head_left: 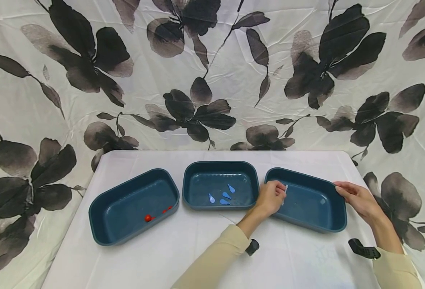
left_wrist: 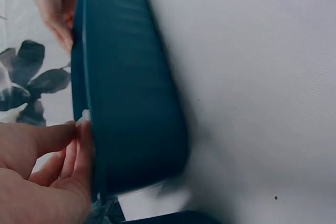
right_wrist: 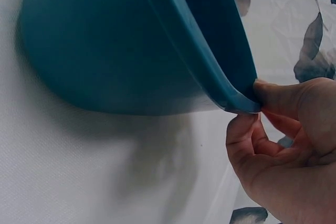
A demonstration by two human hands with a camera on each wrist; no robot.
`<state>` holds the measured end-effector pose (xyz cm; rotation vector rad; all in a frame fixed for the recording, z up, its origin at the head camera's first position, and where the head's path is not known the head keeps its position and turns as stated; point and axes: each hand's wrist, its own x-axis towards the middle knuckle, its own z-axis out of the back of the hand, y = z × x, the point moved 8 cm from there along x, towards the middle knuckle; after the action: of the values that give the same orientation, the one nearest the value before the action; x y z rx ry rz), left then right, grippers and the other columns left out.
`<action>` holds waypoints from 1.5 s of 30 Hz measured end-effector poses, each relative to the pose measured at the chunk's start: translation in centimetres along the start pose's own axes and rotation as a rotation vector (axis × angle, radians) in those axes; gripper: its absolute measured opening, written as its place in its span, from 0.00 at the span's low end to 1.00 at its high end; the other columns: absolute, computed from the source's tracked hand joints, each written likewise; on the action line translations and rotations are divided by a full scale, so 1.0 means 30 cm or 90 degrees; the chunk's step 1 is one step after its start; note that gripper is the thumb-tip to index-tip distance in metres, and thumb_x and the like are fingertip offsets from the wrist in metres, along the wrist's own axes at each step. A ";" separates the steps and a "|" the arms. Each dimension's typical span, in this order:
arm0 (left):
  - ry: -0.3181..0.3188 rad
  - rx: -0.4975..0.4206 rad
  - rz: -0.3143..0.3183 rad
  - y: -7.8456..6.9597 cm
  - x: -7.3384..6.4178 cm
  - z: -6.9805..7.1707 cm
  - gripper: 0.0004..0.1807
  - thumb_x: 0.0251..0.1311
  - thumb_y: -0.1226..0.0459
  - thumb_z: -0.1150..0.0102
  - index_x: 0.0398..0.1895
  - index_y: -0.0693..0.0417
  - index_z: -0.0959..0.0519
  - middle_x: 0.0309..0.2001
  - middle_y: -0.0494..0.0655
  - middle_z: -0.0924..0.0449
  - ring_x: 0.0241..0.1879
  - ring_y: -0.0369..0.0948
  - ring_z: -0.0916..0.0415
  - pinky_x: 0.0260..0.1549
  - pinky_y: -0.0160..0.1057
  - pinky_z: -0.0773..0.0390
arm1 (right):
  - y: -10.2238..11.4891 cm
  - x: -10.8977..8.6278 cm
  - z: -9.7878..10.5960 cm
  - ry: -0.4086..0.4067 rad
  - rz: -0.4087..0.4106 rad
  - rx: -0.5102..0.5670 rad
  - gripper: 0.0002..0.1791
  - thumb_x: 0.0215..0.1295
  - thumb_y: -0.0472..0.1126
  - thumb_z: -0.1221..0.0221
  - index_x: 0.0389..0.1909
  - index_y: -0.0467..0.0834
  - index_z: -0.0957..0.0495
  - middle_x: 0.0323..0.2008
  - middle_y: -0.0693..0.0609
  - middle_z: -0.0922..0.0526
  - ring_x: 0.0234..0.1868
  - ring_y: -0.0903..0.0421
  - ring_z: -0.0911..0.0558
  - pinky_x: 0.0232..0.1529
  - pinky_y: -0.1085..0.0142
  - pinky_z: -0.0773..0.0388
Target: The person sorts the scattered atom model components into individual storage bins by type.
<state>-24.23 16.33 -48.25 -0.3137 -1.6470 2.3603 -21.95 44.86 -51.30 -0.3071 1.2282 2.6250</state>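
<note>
My left hand (head_left: pixel 271 197) is over the left end of the right-hand teal bin (head_left: pixel 306 200). Its thumb and fingers pinch a small, thin whitish piece (head_left: pixel 286 188); in the left wrist view a pale tip (left_wrist: pixel 85 114) sticks out by the fingertips, at the bin's rim. The kind of piece I cannot tell, since the fingers cover most of it. At the bin's far right corner my right hand (head_left: pixel 356 198) grips the rim (right_wrist: pixel 239 102) between thumb and fingers. That bin stands at an angle on the white table.
A middle teal bin (head_left: pixel 198 180) holds several blue teardrop-shaped pieces (head_left: pixel 226 195). In the left teal bin (head_left: pixel 125 208) lie a red ball (head_left: pixel 148 218) and a few smaller red bits (head_left: pixel 167 210). Floral cloth (head_left: pixel 212 80) hangs behind the white table (head_left: pixel 125 261).
</note>
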 end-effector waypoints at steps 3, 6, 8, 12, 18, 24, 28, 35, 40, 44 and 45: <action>0.003 0.004 0.022 0.012 0.006 -0.020 0.07 0.63 0.81 0.42 0.39 0.67 0.18 0.27 0.48 0.18 0.20 0.31 0.27 0.22 0.26 0.24 | 0.000 -0.002 0.000 0.003 0.000 0.003 0.35 0.82 0.55 0.52 0.71 0.29 0.36 0.65 0.29 0.29 0.42 0.77 0.28 0.54 0.58 0.21; -0.001 0.041 0.024 0.014 0.014 -0.033 0.05 0.63 0.79 0.39 0.38 0.65 0.17 0.26 0.46 0.18 0.22 0.31 0.26 0.23 0.26 0.25 | -0.002 -0.002 -0.001 0.003 -0.001 0.003 0.35 0.82 0.55 0.52 0.71 0.29 0.36 0.65 0.29 0.29 0.42 0.77 0.28 0.54 0.54 0.22; -0.005 0.073 0.024 0.014 0.019 -0.040 0.04 0.63 0.77 0.37 0.37 0.64 0.17 0.26 0.45 0.17 0.24 0.31 0.26 0.25 0.26 0.25 | -0.003 -0.001 -0.001 0.002 -0.002 0.004 0.35 0.82 0.55 0.52 0.71 0.29 0.35 0.65 0.29 0.29 0.42 0.76 0.28 0.55 0.53 0.22; -0.001 0.132 0.031 0.015 0.027 -0.056 0.03 0.62 0.75 0.34 0.35 0.60 0.16 0.26 0.41 0.17 0.27 0.31 0.25 0.29 0.26 0.26 | -0.003 0.001 -0.001 0.000 0.000 0.005 0.35 0.82 0.55 0.52 0.71 0.29 0.35 0.65 0.29 0.29 0.42 0.77 0.28 0.55 0.55 0.21; 0.026 0.164 0.069 0.027 0.037 -0.086 0.04 0.62 0.74 0.34 0.36 0.58 0.16 0.27 0.41 0.18 0.28 0.32 0.25 0.31 0.27 0.25 | 0.003 0.002 0.000 0.002 0.006 0.008 0.34 0.82 0.54 0.52 0.71 0.29 0.36 0.65 0.29 0.30 0.42 0.77 0.28 0.53 0.62 0.19; 0.043 0.244 0.093 0.035 0.047 -0.118 0.05 0.62 0.74 0.35 0.36 0.56 0.15 0.32 0.43 0.15 0.32 0.35 0.21 0.34 0.29 0.23 | 0.005 0.000 0.000 0.002 0.007 0.007 0.34 0.82 0.54 0.52 0.71 0.29 0.36 0.64 0.30 0.28 0.42 0.77 0.27 0.57 0.56 0.20; 0.055 0.306 0.108 0.038 0.046 -0.137 0.04 0.63 0.73 0.34 0.34 0.55 0.17 0.32 0.43 0.15 0.32 0.36 0.20 0.34 0.32 0.21 | 0.002 -0.001 0.000 0.003 0.005 0.006 0.35 0.81 0.55 0.51 0.71 0.29 0.35 0.63 0.32 0.27 0.42 0.76 0.26 0.47 0.71 0.21; 0.064 0.414 0.106 0.048 0.047 -0.164 0.04 0.63 0.70 0.33 0.36 0.51 0.15 0.37 0.43 0.12 0.37 0.37 0.16 0.35 0.36 0.19 | 0.001 -0.003 0.000 0.005 0.003 0.006 0.35 0.81 0.55 0.52 0.71 0.29 0.36 0.64 0.31 0.28 0.42 0.77 0.27 0.46 0.72 0.21; 0.059 0.426 0.102 0.054 0.048 -0.167 0.06 0.62 0.70 0.32 0.38 0.50 0.14 0.39 0.43 0.12 0.40 0.39 0.15 0.36 0.36 0.19 | 0.002 -0.003 -0.002 0.008 0.005 0.009 0.35 0.82 0.54 0.53 0.71 0.28 0.36 0.64 0.30 0.29 0.42 0.77 0.28 0.54 0.61 0.20; 0.047 0.408 0.093 0.045 0.045 -0.155 0.04 0.61 0.69 0.31 0.35 0.51 0.15 0.37 0.42 0.12 0.39 0.39 0.16 0.34 0.36 0.20 | 0.002 -0.002 -0.004 0.010 0.006 0.010 0.35 0.82 0.54 0.53 0.72 0.29 0.37 0.65 0.29 0.30 0.43 0.78 0.29 0.61 0.47 0.24; 0.043 0.403 0.086 0.040 0.043 -0.150 0.03 0.61 0.69 0.31 0.35 0.51 0.14 0.36 0.43 0.12 0.38 0.39 0.16 0.34 0.35 0.20 | 0.001 -0.002 -0.004 0.011 0.004 0.014 0.35 0.82 0.55 0.53 0.72 0.28 0.37 0.65 0.29 0.30 0.43 0.77 0.29 0.63 0.43 0.27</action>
<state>-24.15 20.34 -50.96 -0.3748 -0.7982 2.7752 -21.89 44.73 -51.34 -0.3228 1.2642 2.6181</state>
